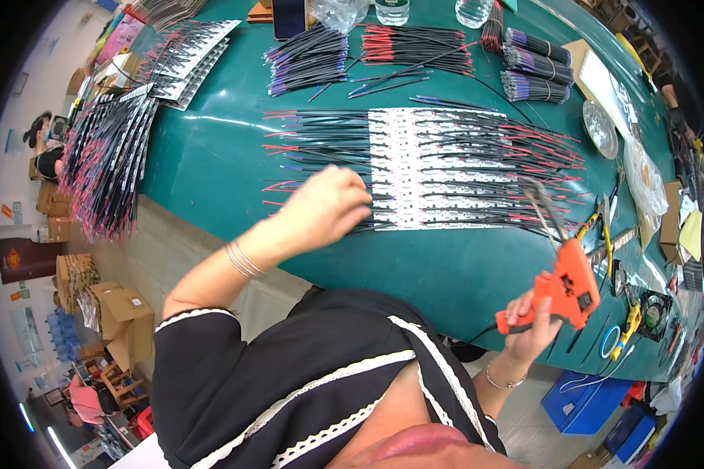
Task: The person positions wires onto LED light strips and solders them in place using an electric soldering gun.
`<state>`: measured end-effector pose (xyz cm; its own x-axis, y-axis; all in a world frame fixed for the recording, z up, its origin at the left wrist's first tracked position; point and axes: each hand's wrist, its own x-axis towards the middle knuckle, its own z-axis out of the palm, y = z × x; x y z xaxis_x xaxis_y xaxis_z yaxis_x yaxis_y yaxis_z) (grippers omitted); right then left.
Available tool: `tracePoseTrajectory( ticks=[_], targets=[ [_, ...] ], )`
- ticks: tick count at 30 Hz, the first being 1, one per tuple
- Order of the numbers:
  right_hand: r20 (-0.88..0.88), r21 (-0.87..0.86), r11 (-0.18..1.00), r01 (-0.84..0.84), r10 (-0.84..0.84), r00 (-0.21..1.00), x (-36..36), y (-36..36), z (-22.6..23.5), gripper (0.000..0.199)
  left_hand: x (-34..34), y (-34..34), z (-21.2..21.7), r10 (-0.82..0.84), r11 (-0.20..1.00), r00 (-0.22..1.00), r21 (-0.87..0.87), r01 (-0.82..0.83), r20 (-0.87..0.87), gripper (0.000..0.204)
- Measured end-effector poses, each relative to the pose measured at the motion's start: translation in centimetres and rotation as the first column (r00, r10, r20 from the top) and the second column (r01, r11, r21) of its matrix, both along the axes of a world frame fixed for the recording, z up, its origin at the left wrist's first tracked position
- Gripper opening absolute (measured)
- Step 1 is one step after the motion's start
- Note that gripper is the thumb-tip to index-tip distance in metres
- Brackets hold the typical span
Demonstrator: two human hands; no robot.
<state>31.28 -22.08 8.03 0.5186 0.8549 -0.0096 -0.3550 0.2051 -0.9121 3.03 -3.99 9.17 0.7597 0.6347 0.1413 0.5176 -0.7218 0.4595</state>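
My right hand (530, 328) is wrapped around the handle of an orange soldering gun (571, 285), held over the front right of the table, its metal tip end slanting up toward the wires. A white circuit board panel (403, 168) lies flat in the middle. Rows of black wires with red ends (544, 144) stick out from its right side, and more black wires (321, 148) from its left. At the panel's lower left edge, my left hand (325, 207) is closed with fingers curled; what it pinches, if anything, is hidden.
Loose wires with purple ends (309, 59) and with red ends (414, 48) lie at the back. Tied wire bundles (536, 66) and a clear dish (600, 129) are at back right. Wired panels (105, 156) overhang the left edge. Yellow-handled tools (606, 234) and a fan (654, 315) lie right.
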Motion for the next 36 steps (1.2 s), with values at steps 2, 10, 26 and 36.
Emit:
tracePoseTrajectory(
  ticks=[2,10,26,36],
  targets=[
    [0.038,0.013,0.998,0.058,-0.058,0.998,0.8,-0.3,0.7,0.036,-0.6,3.6,1.4,0.045,0.991,0.999,0.127,-0.044,-0.006,0.017],
    [0.188,0.049,0.971,0.234,-0.239,0.953,1.7,-1.5,2.0,0.036,-3.5,19.7,-3.1,0.272,0.903,0.890,0.417,-0.105,-0.365,0.017],
    [0.214,0.038,0.927,0.374,-0.373,0.903,3.4,-1.8,3.2,0.036,-5.6,21.3,-5.2,0.367,0.909,0.928,0.189,-0.373,0.065,0.019],
    [0.212,0.080,0.900,0.428,-0.435,0.875,4.7,-2.3,4.0,0.035,-9.0,19.2,-3.6,0.473,0.828,0.509,-0.164,-0.536,0.719,0.012]
  ],
)
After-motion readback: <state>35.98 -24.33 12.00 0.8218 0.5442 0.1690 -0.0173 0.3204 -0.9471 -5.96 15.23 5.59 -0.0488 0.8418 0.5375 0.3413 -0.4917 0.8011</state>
